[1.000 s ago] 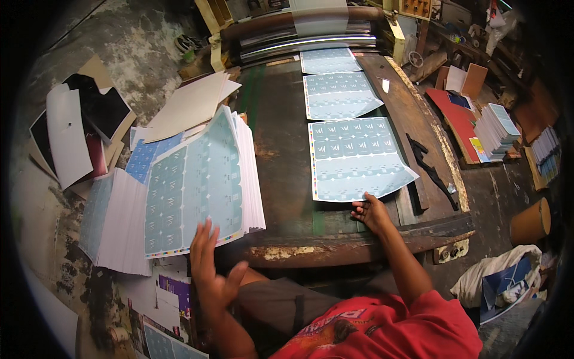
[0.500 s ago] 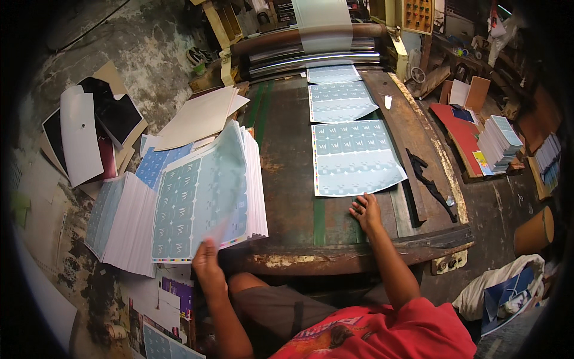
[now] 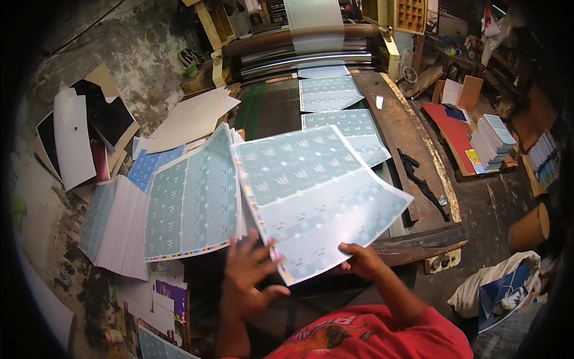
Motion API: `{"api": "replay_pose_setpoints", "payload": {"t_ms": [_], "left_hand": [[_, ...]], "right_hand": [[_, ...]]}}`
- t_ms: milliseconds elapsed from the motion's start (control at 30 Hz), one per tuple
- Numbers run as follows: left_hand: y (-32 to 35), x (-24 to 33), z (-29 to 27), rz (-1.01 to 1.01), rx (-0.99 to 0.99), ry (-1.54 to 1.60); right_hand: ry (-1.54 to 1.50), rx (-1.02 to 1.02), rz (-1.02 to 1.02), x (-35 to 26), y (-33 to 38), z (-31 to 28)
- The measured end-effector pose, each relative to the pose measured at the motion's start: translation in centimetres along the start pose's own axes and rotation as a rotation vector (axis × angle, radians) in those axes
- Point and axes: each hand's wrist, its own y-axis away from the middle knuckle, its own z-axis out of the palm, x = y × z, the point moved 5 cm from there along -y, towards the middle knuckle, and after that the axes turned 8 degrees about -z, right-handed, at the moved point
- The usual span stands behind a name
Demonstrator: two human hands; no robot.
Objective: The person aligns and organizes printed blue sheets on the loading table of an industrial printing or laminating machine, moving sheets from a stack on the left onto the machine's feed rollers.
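Note:
My right hand (image 3: 359,260) pinches the near edge of a pale blue printed sheet (image 3: 311,191), thumb on top. The sheet is lifted and tilted, its far edge over the table and its left edge beside a thick stack of like sheets (image 3: 191,206). Near the sheet's lower left corner my left hand (image 3: 250,269) has its fingers spread, smeared a little by motion; whether the fingertips touch the sheet I cannot tell. Beyond, more printed sheets (image 3: 330,94) lie in a line on the dark table (image 3: 272,122), leading up to the machine's rollers (image 3: 305,58).
A second stack (image 3: 119,230) leans at the far left, beside cream boards (image 3: 188,122). Along the table's right side lies a black strap-like thing (image 3: 421,185). On the right stand a stack of sheets (image 3: 493,143), a brown cylinder (image 3: 529,227) and a white sack (image 3: 496,281).
My right hand has taken hold of the nearest sheet and brought it left and toward me. My left hand has moved right from the stack and spread its fingers; the stack's top sheet lies flatter.

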Motion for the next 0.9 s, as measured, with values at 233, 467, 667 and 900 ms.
{"api": "replay_pose_setpoints", "payload": {"t_ms": [233,467,667,900], "left_hand": [[0.8,-7.5,-1.8,-0.363,0.335,-0.244],[1.8,-8.2,-1.3,-0.399,0.435,-0.177],[1.7,-8.5,-2.2,-0.488,0.447,0.087],[3.4,-12.4,-3.2,-0.656,1.078,1.17]], "right_hand": [[-0.061,0.272,0.124,10.2,4.4,-9.6],[-0.121,0.348,0.1,8.7,2.1,-9.9],[-0.142,0.409,0.001,5.3,-3.1,-10.5],[-0.102,0.528,-0.212,4.0,-5.4,-10.3]]}}
